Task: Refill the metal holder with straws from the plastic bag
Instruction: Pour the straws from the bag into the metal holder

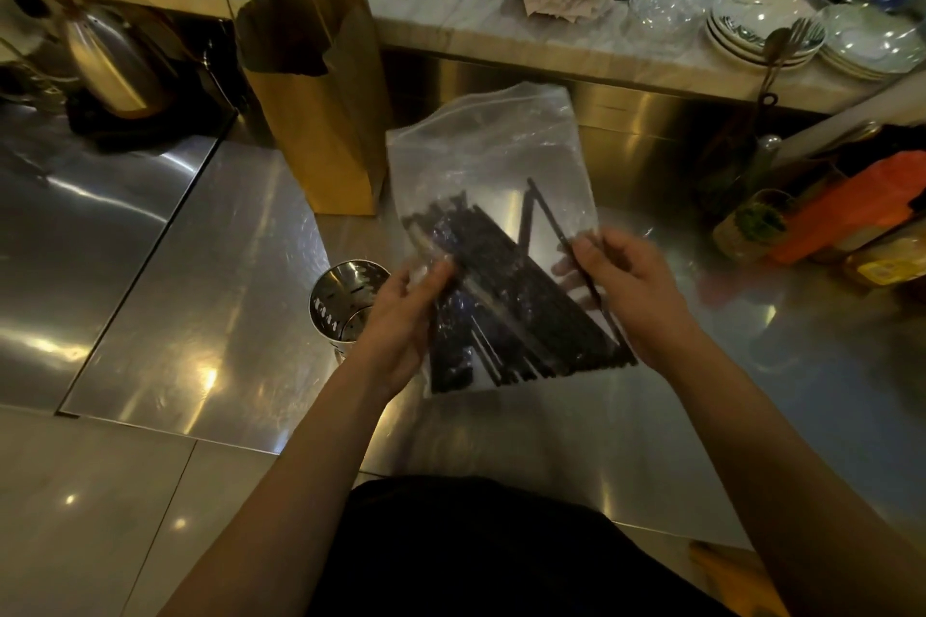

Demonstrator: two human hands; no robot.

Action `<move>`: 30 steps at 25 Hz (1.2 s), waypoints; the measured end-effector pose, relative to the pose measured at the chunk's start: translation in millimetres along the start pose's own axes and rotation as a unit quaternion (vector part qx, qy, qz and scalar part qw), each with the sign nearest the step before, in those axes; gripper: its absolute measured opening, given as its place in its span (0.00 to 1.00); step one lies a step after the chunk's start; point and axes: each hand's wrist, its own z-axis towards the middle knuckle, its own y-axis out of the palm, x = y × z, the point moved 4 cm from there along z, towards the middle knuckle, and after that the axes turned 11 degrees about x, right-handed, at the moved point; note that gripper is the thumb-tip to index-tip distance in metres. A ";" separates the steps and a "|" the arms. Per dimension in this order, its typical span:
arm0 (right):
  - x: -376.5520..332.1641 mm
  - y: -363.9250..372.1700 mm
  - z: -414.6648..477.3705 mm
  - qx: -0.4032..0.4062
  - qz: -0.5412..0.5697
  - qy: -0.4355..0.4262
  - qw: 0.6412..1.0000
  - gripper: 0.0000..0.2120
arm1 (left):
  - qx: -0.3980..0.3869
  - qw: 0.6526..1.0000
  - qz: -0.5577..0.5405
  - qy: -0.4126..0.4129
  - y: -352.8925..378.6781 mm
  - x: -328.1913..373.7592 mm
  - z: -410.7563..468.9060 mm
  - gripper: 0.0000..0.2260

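Straws point(506, 296) lie slanted inside the bag point(493, 175), which we hold above the surface point(210, 296). Left hand point(406, 316) is clamped on its left edge, right hand point(626, 286) pinches its right side. Holder point(345, 303) stands upright, seemingly empty, just beside our left hand, the nearer one.

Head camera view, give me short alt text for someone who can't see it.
Two bare hands, left hand and right hand, hold up a clear plastic bag of black straws over a steel counter. A perforated metal holder stands beside the left hand, a brown paper bag behind it.
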 end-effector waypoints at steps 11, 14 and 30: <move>-78.6 22.4 -32.4 0.079 -0.255 -0.254 0.929 0.05 | -0.095 0.992 -0.033 -0.070 13.7 -25.4 19.9 0.36; -89.5 27.7 -34.5 0.097 -0.264 -0.303 0.911 0.07 | -0.092 0.990 -0.071 -0.075 21.0 -25.0 20.8 0.38; -105.3 28.2 -43.9 0.064 -0.253 -0.414 0.872 0.06 | -0.133 0.979 -0.137 -0.070 28.1 -10.6 15.8 0.31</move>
